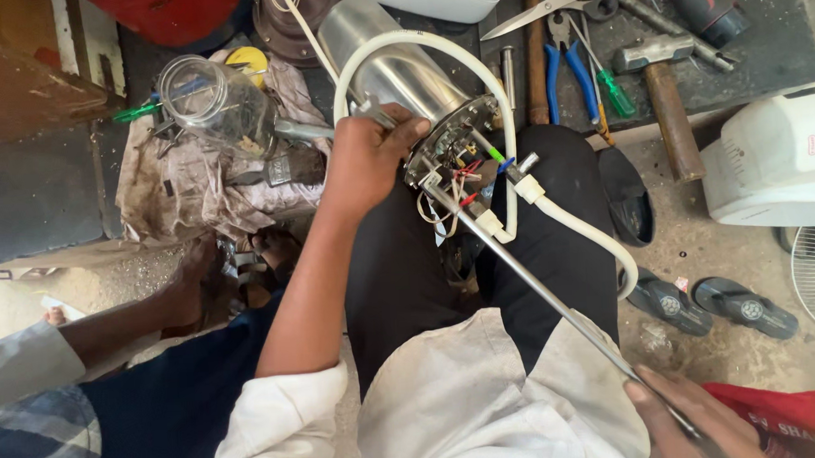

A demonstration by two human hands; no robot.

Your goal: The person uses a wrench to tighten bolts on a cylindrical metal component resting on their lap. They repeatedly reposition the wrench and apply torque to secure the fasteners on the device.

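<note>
**Steel cylinder steadied on the lap**

On the lap, the left hand (368, 157) is reaching forward, arm extended, fingers pressing around the rim of the steel cylinder (391, 65) lying across the knees. The right hand (686, 418), low by the hip, is pinching a long metal rod (529, 283) angled into the wired end (455, 154).

Left hand (368, 157) on steel cylinder (400, 69), right hand (686, 414) gripping long screwdriver (538, 287).
</note>
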